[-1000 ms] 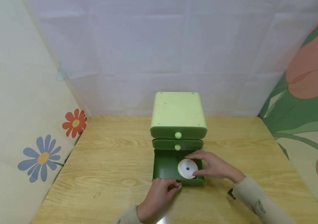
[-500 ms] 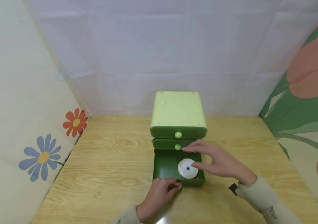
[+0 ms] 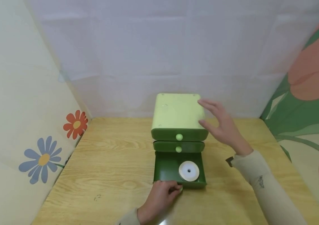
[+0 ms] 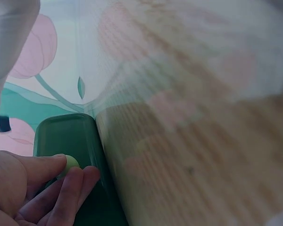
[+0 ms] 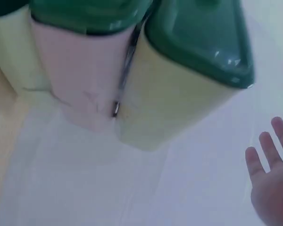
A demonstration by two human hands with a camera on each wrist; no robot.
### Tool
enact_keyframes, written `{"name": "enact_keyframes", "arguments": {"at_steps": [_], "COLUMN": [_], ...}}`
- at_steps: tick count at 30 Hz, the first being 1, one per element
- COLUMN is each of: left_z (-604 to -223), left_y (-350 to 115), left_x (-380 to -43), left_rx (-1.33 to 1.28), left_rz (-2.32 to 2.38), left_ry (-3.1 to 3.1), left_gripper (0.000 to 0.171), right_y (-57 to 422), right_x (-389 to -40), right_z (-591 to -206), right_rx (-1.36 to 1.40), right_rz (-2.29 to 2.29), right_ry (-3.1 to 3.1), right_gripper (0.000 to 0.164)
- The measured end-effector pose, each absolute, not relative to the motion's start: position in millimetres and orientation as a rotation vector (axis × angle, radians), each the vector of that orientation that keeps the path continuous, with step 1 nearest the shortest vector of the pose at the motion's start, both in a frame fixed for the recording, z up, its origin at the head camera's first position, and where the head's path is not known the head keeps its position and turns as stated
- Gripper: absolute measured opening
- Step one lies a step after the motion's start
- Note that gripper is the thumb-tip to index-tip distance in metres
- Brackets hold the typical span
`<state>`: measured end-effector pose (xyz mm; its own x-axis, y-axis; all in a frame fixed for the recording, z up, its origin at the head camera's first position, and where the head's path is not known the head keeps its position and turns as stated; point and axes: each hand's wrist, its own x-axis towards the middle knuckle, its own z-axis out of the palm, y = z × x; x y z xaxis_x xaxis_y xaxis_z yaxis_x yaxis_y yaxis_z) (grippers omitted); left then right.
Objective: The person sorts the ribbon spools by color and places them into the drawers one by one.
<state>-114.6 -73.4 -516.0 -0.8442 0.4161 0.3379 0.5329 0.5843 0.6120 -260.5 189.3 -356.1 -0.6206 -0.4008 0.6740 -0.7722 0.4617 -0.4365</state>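
A small drawer cabinet with a pale green top [image 3: 179, 111] stands on the table. Its bottom drawer [image 3: 165, 167] is pulled far out, and a round white spool [image 3: 188, 171] with a dark centre hole lies flat inside, toward the right. At the drawer's front my left hand [image 3: 160, 197] pinches the light green knob [image 4: 71, 163] between thumb and fingers. My right hand [image 3: 222, 125] is raised beside the cabinet's upper right edge, fingers spread and straight, holding nothing. In the right wrist view the same hand [image 5: 273, 183] is apart from the cabinet's side.
The middle drawer [image 3: 165, 146] sticks out slightly under the top drawer [image 3: 163, 134]; each has a round knob. Behind the wooden table [image 3: 108, 156] hangs a white sheet [image 3: 142, 56]. Panels with painted flowers stand at left and right.
My right hand has left the spool in the bottom drawer and moved up and away to the cabinet's upper right. The left hand stays on the knob.
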Motion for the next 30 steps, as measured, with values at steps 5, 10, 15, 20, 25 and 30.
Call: {"name": "enact_keyframes", "arguments": {"at_steps": [5, 10, 15, 20, 25, 30], "left_z": [-515.3, -515.0, -515.6, -516.6, -516.6, -515.5], "left_y": [-72.5, -72.8, -72.3, -72.4, -72.6, -73.0], "left_x": [-115.4, -115.8, -115.9, -115.6, -116.5, -118.0], "left_rx": [-0.786, -0.790, -0.804, -0.801, -0.795, -0.800], "left_rz": [-1.115, -1.104, -1.098, -1.129, -1.106, -1.101], "left_ry": [-2.664, -2.666, -2.652, -2.669, -2.662, -2.674], "left_gripper": [0.005, 0.006, 0.007, 0.006, 0.006, 0.006], "right_y": [185.3, 184.0, 183.0, 180.5, 178.2, 177.8], "right_x": [-286.7, -307.5, -321.9, -326.8, -327.6, -327.2], "right_z": [-352.7, -357.3, -369.1, -378.8, -378.5, -377.2], "right_rx": [0.929, 0.933, 0.923, 0.919, 0.929, 0.923], "right_rz": [1.025, 1.127, 1.264, 1.232, 1.216, 1.212], "right_ry": [-2.313, -2.412, -2.553, -2.642, -2.622, -2.629], "right_gripper": [0.054, 0.049, 0.046, 0.047, 0.046, 0.046]}}
